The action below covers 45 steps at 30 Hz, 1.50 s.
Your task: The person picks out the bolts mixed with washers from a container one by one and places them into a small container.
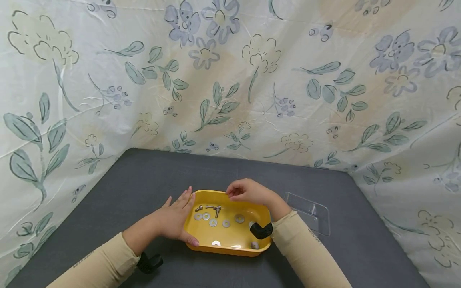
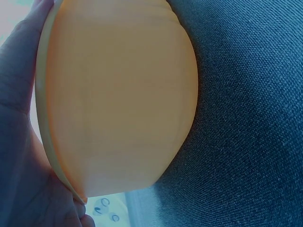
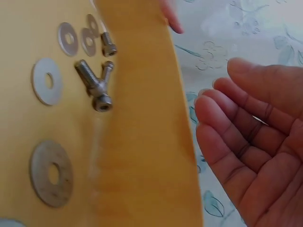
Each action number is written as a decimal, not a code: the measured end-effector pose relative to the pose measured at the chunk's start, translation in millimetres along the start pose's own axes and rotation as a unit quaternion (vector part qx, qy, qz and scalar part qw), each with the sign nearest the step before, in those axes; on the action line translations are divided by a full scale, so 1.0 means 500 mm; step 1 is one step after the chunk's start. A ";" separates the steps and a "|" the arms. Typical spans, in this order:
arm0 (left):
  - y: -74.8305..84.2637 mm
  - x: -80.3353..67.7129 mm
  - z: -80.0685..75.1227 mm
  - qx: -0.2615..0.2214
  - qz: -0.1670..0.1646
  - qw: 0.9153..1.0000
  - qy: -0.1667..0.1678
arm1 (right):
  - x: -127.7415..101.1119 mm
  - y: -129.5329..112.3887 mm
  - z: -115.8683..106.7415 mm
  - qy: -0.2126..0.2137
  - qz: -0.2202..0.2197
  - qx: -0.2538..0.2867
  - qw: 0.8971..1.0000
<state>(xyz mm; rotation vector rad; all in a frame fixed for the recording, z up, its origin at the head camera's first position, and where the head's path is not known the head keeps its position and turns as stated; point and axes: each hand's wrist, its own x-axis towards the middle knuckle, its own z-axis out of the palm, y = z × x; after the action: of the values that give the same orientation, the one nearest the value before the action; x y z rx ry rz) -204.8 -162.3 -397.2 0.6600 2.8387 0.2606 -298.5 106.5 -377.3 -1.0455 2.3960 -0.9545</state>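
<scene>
A yellow tray [image 1: 230, 250] sits on the dark grey tabletop [image 1: 144, 180]. Several washers [image 1: 213, 223] and a few bolts [image 1: 212, 208] lie in it. My left hand [image 1: 178, 216] rests with straight fingers against the tray's left side, its thumb at the front left corner. In the left wrist view the left palm [image 2: 19, 123] lies on the tray's outer wall [image 2: 118, 94]. Above the back rim hovers my right hand [image 1: 246, 191], fingers loosely curled. The right wrist view shows these fingers [image 3: 236, 146] holding nothing, beside the tray [image 3: 137, 156] with its bolts [image 3: 94, 85] and a washer [image 3: 51, 172].
A clear plastic lid [image 1: 310, 212] lies flat on the table to the right of the tray. A flower-patterned sheet [image 1: 230, 80] hangs behind and round both sides of the table. Bare grey tabletop [image 2: 246, 118] stretches left of the tray and behind it.
</scene>
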 end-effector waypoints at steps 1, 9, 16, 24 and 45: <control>0.000 0.000 0.000 -0.001 0.000 1.000 0.000 | 0.002 -0.001 0.003 -0.002 0.003 -0.002 1.000; 0.002 0.001 -0.002 -0.002 -0.001 1.000 -0.006 | 0.017 -0.002 0.030 -0.019 0.006 -0.025 0.999; 0.001 -0.001 0.000 0.008 -0.005 1.000 -0.008 | 0.022 -0.004 0.046 -0.032 0.011 -0.048 0.998; 0.001 -0.001 0.000 0.008 0.000 1.000 -0.004 | 0.026 0.004 0.068 -0.071 0.016 -0.077 0.994; -0.001 0.001 0.002 0.014 0.001 1.000 -0.006 | 0.044 0.010 0.096 -0.079 0.043 -0.132 0.987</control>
<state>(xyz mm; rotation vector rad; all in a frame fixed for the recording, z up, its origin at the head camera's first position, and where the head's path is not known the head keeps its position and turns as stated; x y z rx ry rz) -205.2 -162.3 -398.3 0.6664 2.8362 0.2182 -289.2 71.3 -415.6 -1.0533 2.4561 -0.5135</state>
